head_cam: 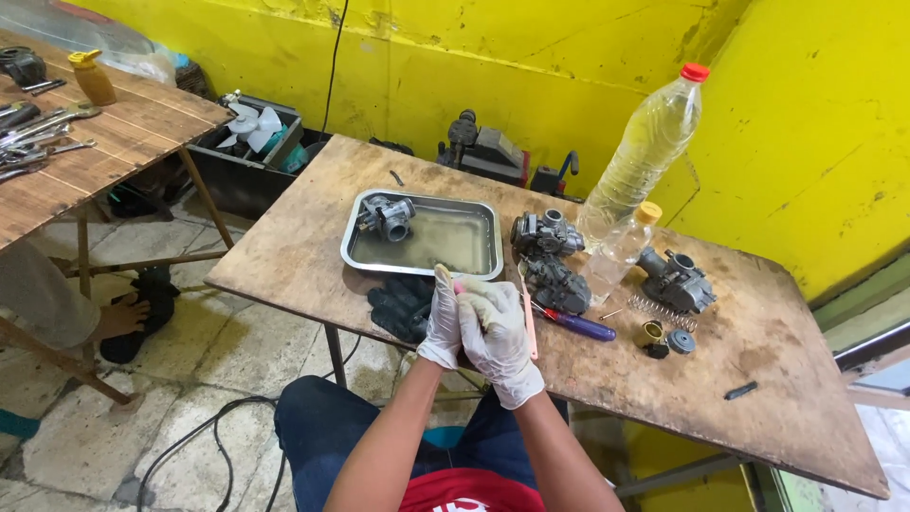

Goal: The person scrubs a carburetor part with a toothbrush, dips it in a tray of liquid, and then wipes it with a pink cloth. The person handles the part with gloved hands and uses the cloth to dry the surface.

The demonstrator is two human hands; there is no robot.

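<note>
Both my hands wear white gloves and are pressed together over the table's front edge. My left hand point(441, 327) lies against my right hand point(498, 337), and a small pink tip point(459, 287) shows between their fingers. I cannot tell what it is or which hand holds it. A black glove point(398, 305) lies just left of my hands. A pink toothbrush point(528, 318) and a purple-handled screwdriver point(580, 327) lie just right of them. Beyond my hands a metal tray point(493, 248) holds murky liquid and a carburetor point(387, 216).
More carburetor bodies point(550, 256) point(675, 280), a spring point(662, 311), small caps point(665, 338), a tall bottle of yellowish liquid point(649, 142) and a small bottle point(621, 246) stand on the wooden table point(303, 237). A second table with tools point(57, 152) is at left. Another person's hand point(121, 318) is near the floor.
</note>
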